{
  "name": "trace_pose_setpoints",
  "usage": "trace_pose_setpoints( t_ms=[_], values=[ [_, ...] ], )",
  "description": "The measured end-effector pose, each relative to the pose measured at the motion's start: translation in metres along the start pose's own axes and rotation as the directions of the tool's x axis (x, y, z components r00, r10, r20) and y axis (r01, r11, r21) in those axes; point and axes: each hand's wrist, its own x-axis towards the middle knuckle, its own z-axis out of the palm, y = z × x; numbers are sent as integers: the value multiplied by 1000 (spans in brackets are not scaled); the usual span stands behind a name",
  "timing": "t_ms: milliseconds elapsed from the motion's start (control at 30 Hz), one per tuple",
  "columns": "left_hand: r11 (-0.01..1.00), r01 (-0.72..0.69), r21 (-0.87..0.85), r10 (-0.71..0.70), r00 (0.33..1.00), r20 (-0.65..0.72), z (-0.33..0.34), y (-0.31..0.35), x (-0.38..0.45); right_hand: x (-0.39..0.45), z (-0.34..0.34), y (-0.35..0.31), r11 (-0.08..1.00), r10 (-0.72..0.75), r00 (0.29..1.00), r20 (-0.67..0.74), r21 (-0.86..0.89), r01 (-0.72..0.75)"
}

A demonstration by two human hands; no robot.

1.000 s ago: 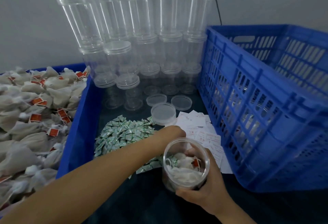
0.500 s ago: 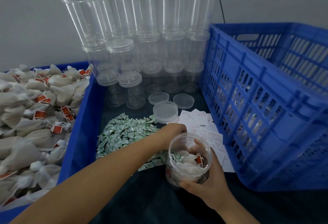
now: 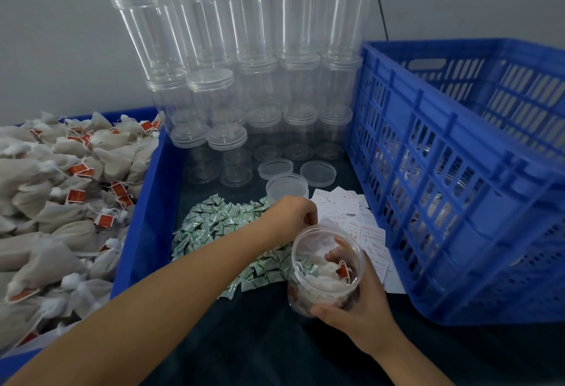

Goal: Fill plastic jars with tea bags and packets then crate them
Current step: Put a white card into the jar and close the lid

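While the right hand (image 3: 360, 309) wrapped its thumb and fingers (image 3: 339, 251) round the near side of the open plastic jar (image 3: 327, 269), the jar stood tilted on the dark surface (image 3: 260, 339), partly filled with white tea bags (image 3: 318, 281), one red tag showing inside. Just behind its rim the left hand (image 3: 293, 217) hovered with fingers curled at the jar's mouth; whether they pinched anything could not be told. Beside that hand lay a heap of small green-and-white packets (image 3: 220, 229), and to the jar's right a scatter of white paper slips (image 3: 360, 226). Farther back sat three loose clear lids (image 3: 287, 185), then stacked empty jars (image 3: 244, 80) against the wall. A blue bin (image 3: 143, 202) heaped with cloth tea bags (image 3: 55, 202) stood at the left, a blue crate (image 3: 458, 171) at the right.
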Motion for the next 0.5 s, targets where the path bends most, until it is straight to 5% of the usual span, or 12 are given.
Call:
trace_pose_setpoints(
  t_ms=[333,500],
  values=[
    [999,8,39,-6,998,-60,-70,9,-15,0,0,3,1000,0,999,43,13,-1],
    [990,-46,-134,48,999,14,-121,30,-45,0,1,1,1000,0,999,47,10,0]
  ],
)
